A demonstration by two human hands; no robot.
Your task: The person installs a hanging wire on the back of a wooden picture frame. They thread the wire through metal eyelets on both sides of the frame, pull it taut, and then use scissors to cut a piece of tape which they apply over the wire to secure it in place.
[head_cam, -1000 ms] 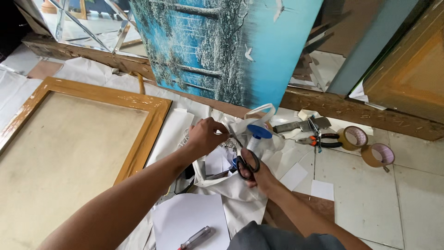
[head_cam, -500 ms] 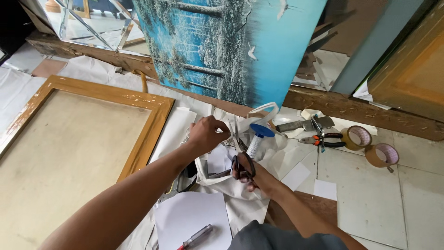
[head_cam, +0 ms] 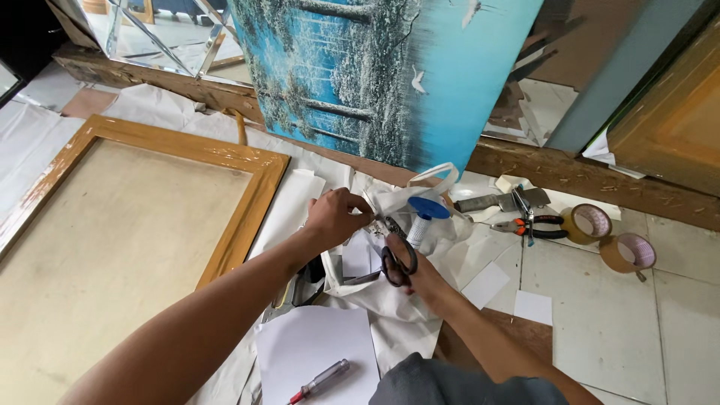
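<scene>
At mid-frame, black-handled scissors (head_cam: 397, 259) are gripped in the closed right hand (head_cam: 420, 274), blades meeting a white scrap (head_cam: 369, 217) pinched by the left hand (head_cam: 337, 217); the cut appears barely begun.

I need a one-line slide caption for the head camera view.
Right hand works black-handled scissors at a white bag held by the left hand, beside a wooden frame.

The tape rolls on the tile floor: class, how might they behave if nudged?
The tape rolls look tilted rather than flat, so a push could probably set them rolling. Hollow cores suggest they're light. The smooth tile floor likely lets them slide.
</scene>
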